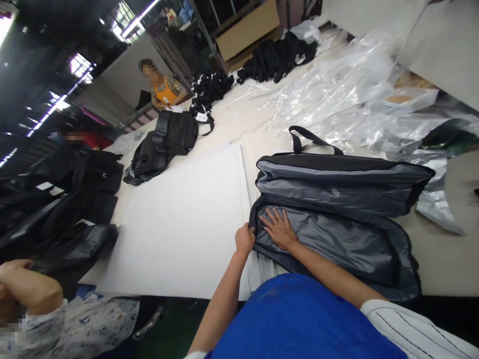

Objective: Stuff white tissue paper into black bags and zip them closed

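A black bag [348, 239] with a grey lining lies opened out on the table, its upper half standing behind the flat lower half and a black strap [316, 137] looping up at the back. My left hand [245, 239] is closed on the bag's edge at its left end. Spread flat on the grey lining, just right of that edge, is my right hand [279, 229], fingers apart and holding nothing.
Left of the bag lies a stack of white sheets [187, 224]. Clear plastic wrapping [337, 85] covers the table's back right. Black bags [164, 144] and black straps [277, 57] lie farther back. One person sits near at left; others are beyond.
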Demonstrator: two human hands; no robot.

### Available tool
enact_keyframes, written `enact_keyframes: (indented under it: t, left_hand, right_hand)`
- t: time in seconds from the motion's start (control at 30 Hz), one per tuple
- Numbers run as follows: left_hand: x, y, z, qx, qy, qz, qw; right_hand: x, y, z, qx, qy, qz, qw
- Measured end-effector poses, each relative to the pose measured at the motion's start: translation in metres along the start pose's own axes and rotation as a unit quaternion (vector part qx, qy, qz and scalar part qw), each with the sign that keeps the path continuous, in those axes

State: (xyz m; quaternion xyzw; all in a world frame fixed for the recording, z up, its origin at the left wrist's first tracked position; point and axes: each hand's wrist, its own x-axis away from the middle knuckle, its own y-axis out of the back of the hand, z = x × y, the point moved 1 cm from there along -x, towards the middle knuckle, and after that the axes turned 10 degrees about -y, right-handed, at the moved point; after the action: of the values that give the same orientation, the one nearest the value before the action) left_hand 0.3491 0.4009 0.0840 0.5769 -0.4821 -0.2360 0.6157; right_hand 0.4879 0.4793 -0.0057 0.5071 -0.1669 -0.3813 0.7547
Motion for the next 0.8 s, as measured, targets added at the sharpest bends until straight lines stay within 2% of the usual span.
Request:
enact_keyframes:
  t: [0.1, 0.17, 0.2, 0.27, 0.33, 0.4, 0.47, 0.57, 0.63, 0.73, 0.8]
  left_hand:
    - [0.012, -0.001, 0.000, -0.012, 0.034, -0.006, 0.999]
    - [0.015, -0.002, -0.008, -0.029, 0.021, -0.035, 0.999]
    - [0.014, -0.003, -0.015, -0.045, -0.014, -0.062, 0.997]
    - [0.008, -0.009, -0.030, -0.079, -0.150, -0.109, 0.979]
    - [0.000, -0.020, -0.043, -0.099, -0.290, -0.104, 0.946]
    - [-0.008, -0.035, -0.049, -0.102, -0.325, -0.050, 0.939]
    - [-0.014, -0.051, -0.050, -0.111, -0.294, -0.011, 0.949]
    - [-0.014, -0.069, -0.047, -0.142, -0.278, -0.003, 0.950]
    - [-0.012, -0.074, -0.046, -0.163, -0.284, -0.005, 0.945]
    - [-0.009, -0.078, -0.048, -0.179, -0.286, -0.009, 0.941]
    - [-0.008, -0.080, -0.049, -0.188, -0.283, -0.016, 0.940]
  right_hand:
    - [0.002, -0.005, -0.001, 0.004, 0.018, 0.007, 1.000]
    - [0.001, -0.005, 0.001, 0.004, 0.018, 0.011, 1.000]
    - [0.000, -0.004, 0.001, 0.004, 0.018, 0.014, 1.000]
    - [0.001, -0.001, 0.002, 0.005, 0.027, 0.024, 0.999]
    - [0.006, 0.002, -0.001, 0.009, 0.043, 0.041, 0.998]
    - [0.016, 0.006, -0.008, 0.015, 0.047, 0.056, 0.997]
    - [0.032, 0.013, -0.021, 0.022, 0.027, 0.057, 0.998]
    - [0.066, 0.033, -0.050, 0.052, -0.040, 0.037, 0.997]
    - [0.090, 0.051, -0.078, 0.086, -0.115, 0.009, 0.990]
    - [0.122, 0.078, -0.124, 0.132, -0.252, -0.055, 0.957]
    - [0.135, 0.091, -0.151, 0.142, -0.316, -0.096, 0.933]
